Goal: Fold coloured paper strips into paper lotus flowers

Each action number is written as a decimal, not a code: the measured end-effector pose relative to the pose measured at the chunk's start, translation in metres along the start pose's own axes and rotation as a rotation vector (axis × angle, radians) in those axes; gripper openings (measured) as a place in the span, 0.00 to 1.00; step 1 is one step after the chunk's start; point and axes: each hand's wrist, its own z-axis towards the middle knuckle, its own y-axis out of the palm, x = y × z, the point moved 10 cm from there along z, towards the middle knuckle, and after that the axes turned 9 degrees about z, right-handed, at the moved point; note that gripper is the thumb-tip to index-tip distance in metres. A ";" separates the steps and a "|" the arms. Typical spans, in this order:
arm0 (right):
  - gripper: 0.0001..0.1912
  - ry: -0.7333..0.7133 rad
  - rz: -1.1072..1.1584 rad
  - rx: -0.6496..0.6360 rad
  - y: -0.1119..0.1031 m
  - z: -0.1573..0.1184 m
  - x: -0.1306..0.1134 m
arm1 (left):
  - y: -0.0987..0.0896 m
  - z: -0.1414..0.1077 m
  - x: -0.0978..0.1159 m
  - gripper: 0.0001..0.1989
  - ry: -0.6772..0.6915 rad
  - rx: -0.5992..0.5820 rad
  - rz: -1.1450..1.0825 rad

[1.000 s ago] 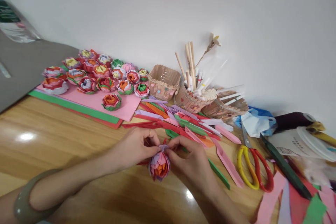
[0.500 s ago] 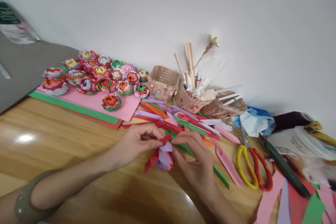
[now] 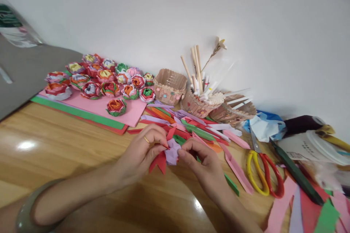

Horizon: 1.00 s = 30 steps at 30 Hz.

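Between my two hands is a small folded paper flower (image 3: 171, 151), lilac in the middle with red strips sticking out to the left and top. My left hand (image 3: 149, 149), with a ring on one finger, pinches its left side where the red paper is. The thumb and fingers of my right hand (image 3: 201, 158) press on its right edge. Just behind the hands lies a heap of folded paper strips (image 3: 191, 127) in red, green, lilac, pink and orange.
Several finished paper flowers (image 3: 116, 106) rest on pink paper (image 3: 136, 111) at the back left. Decorated baskets (image 3: 169, 87) stand along the wall, one holding sticks and pens. Scissors (image 3: 264, 174), a dark green cutter-like tool (image 3: 296, 173) and paper scraps (image 3: 281, 204) lie at right.
The flower has been turned and raised slightly, so its lilac face shows more and two red tips point down at left. Both hands have shifted their pinch on it.
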 end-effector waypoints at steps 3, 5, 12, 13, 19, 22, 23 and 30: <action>0.14 0.010 0.033 -0.022 0.001 0.000 0.000 | -0.002 -0.002 0.001 0.06 0.007 0.038 -0.038; 0.15 0.038 0.056 -0.041 0.003 -0.001 0.003 | -0.005 -0.003 0.002 0.06 0.016 0.072 -0.045; 0.15 0.087 0.106 -0.104 0.010 -0.003 0.010 | -0.011 -0.004 0.000 0.05 0.006 0.141 -0.088; 0.15 0.078 0.091 -0.100 0.009 -0.003 0.010 | -0.011 -0.004 0.000 0.04 0.000 0.147 -0.108; 0.13 0.065 -0.025 -0.114 0.008 -0.003 0.006 | -0.004 -0.003 -0.018 0.04 -0.159 0.088 -0.296; 0.15 0.099 -0.008 -0.077 0.001 -0.001 0.014 | 0.009 -0.002 -0.041 0.08 -0.403 0.034 -0.544; 0.15 0.081 0.017 -0.021 -0.006 -0.001 0.014 | 0.016 -0.004 -0.048 0.10 -0.497 0.013 -0.646; 0.05 -0.146 0.049 0.226 -0.030 -0.004 -0.001 | 0.055 -0.018 -0.051 0.13 -0.818 -0.228 -1.035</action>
